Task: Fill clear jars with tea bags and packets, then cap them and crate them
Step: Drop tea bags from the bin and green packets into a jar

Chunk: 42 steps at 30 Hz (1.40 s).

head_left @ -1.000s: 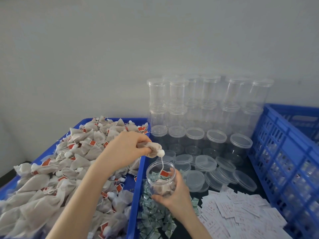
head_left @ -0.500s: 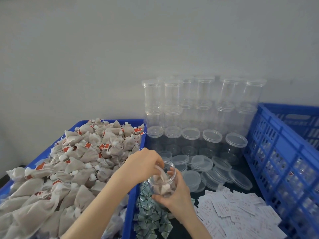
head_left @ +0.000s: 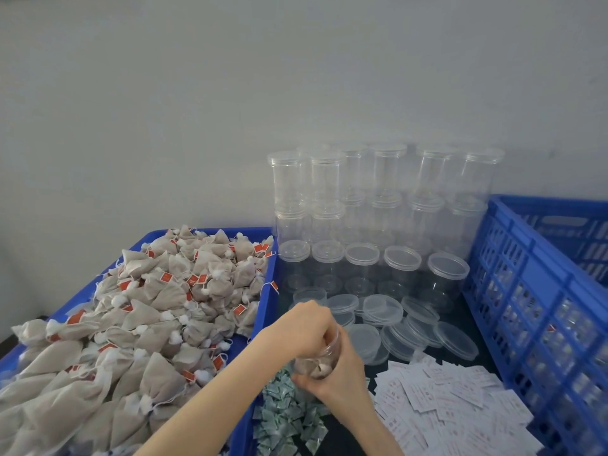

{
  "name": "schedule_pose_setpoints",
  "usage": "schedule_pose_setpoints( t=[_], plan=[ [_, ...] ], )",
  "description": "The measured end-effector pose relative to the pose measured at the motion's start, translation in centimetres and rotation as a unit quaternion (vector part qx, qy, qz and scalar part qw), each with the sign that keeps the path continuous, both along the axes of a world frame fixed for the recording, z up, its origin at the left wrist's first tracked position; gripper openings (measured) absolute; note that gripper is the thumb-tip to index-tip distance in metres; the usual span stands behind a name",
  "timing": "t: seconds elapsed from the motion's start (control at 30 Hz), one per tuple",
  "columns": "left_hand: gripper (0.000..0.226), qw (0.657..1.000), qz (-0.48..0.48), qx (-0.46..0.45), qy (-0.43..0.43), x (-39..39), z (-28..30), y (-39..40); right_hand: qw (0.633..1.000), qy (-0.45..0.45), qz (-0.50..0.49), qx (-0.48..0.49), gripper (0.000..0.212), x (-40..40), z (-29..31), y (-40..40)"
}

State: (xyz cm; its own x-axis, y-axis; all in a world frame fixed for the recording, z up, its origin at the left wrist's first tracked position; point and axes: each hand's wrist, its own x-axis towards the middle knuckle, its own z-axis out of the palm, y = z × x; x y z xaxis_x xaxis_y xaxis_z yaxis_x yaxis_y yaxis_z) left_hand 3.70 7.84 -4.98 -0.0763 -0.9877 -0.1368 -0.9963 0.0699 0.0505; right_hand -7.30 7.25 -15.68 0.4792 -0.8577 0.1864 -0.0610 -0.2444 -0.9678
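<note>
Grey wall, dark counter [head_left: 460,311]. Jar [head_left: 324,355]: right hand [head_left: 339,376] grips it; left hand [head_left: 304,327] fingers inside, closure unclear. Press tea bag [head_left: 317,368] down gently, steady the jar.

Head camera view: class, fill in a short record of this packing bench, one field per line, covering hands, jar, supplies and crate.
Left hand: left hand over the mouth of the small clear plastic jar, fingers pushing inside
Right hand: right hand grips the jar's side
Jar contents: beige tea bag visible
Tea bag supply: blue tray heaped with bags, left
Loose lids: clear round lids behind the jar
Packets: green packets, white packets
Crate: blue slotted crate, right
</note>
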Motion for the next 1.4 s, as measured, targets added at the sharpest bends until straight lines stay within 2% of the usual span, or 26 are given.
schedule_pose_setpoints(
  t=[0.13, 0.23, 0.33, 0.43, 0.5, 0.6, 0.67, 0.77, 0.93, 1.03, 1.17, 1.4],
  plan=[
    [0.02, 0.994, 0.008, -0.016, 0.11, 0.4, 0.2, 0.0, 1.0, 0.005, -0.008, -0.009, 0.085, -0.6, -0.2, -0.6],
    [0.02, 0.974, 0.048, -0.09, 0.201, 0.8, 0.5, 0.2, 1.0, -0.002, -0.026, -0.004, 0.086, -1.2, -0.1, -1.0],
    [0.017, 0.952, 0.094, -0.19, 0.223, 1.4, 0.3, 0.3, 0.999, -0.001, -0.042, 0.001, 0.092, -1.9, 0.0, -1.4],
    [0.018, 0.934, 0.141, -0.228, 0.237, 1.2, -0.4, 0.0, 0.999, 0.002, -0.048, 0.005, 0.087, -2.5, -0.2, -1.6],
    [0.019, 0.924, 0.17, -0.241, 0.243, 1.0, -0.9, -0.4, 0.999, 0.006, -0.051, 0.004, 0.091, -3.0, -0.4, -1.7],
    [0.023, 0.927, 0.213, -0.225, 0.213, 1.5, -1.7, -1.0, 0.998, 0.003, -0.061, 0.009, 0.094, -3.8, -0.6, -1.7],
    [0.025, 0.953, 0.215, -0.15, 0.153, 1.6, -2.5, -1.3, 0.997, -0.003, -0.075, 0.013, 0.09, -4.4, -0.6, -1.9],
    [0.021, 0.985, 0.161, -0.017, 0.053, 0.5, -4.1, -1.4, 0.996, -0.004, -0.091, 0.014, 0.09, -5.1, -0.7, -2.2],
    [0.034, 0.987, 0.105, 0.108, -0.048, -1.6, -6.6, -1.9, 0.993, 0.002, -0.117, -0.007, 0.081, -6.1, -0.8, -2.7],
    [0.045, 0.982, 0.084, 0.146, -0.087, -3.0, -8.1, -1.8, 0.993, 0.001, -0.119, -0.014, 0.077, -6.4, -0.9, -2.6],
    [0.039, 0.973, 0.063, 0.162, -0.153, -4.1, -9.3, -1.3, 0.993, -0.009, -0.116, -0.009, 0.08, -6.7, -0.8, -2.3],
    [0.04, 0.966, 0.063, 0.183, -0.17, -3.6, -8.8, -1.0, 0.993, -0.015, -0.113, 0.006, 0.08, -6.8, -0.3, -1.9]
  ],
)
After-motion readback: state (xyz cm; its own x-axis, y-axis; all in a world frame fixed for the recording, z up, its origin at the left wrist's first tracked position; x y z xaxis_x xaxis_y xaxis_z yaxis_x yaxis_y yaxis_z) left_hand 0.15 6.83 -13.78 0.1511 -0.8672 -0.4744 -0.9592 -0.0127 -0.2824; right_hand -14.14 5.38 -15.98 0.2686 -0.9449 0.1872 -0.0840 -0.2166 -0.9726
